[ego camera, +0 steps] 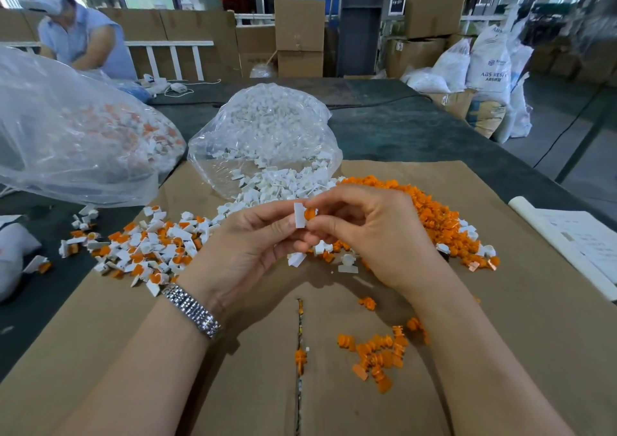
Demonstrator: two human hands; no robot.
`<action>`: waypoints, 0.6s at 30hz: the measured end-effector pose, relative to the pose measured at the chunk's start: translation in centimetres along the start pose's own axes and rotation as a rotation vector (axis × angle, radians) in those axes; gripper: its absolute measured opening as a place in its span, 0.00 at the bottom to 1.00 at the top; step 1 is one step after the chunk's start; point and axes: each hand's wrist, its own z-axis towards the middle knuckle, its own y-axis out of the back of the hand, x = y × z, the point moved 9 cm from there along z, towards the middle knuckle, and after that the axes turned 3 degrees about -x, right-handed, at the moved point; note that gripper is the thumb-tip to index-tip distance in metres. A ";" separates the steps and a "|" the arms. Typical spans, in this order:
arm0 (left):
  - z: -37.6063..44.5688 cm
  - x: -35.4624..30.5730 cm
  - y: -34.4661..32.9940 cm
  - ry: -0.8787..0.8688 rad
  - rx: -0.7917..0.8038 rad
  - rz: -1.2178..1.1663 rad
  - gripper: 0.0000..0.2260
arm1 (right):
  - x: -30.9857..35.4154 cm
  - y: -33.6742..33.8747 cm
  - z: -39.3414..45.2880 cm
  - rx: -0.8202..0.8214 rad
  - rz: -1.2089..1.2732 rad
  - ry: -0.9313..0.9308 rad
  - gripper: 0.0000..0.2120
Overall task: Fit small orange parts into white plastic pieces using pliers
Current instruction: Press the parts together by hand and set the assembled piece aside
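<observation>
My left hand pinches a small white plastic piece between thumb and fingers above the cardboard. My right hand pinches a small orange part and holds it against the white piece. Behind my right hand lies a large heap of loose orange parts. Loose white pieces spill from an open clear bag. Left of my hands is a pile of white pieces with orange parts in them. No pliers are in view.
A cardboard sheet covers the dark table; several orange parts lie near my right forearm. A big clear bag of mixed pieces sits at left. Papers lie at right. Another person works at the far left.
</observation>
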 end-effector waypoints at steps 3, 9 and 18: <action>-0.1 0.0 0.2 -0.017 -0.027 0.027 0.14 | 0.1 0.0 0.0 -0.022 -0.052 0.025 0.10; 0.0 0.1 -0.1 0.002 0.004 -0.019 0.12 | 0.4 -0.1 0.1 -0.010 -0.061 0.044 0.12; 0.0 0.1 0.1 0.013 0.051 -0.038 0.15 | 1.4 -0.3 0.0 -0.048 -0.110 0.124 0.09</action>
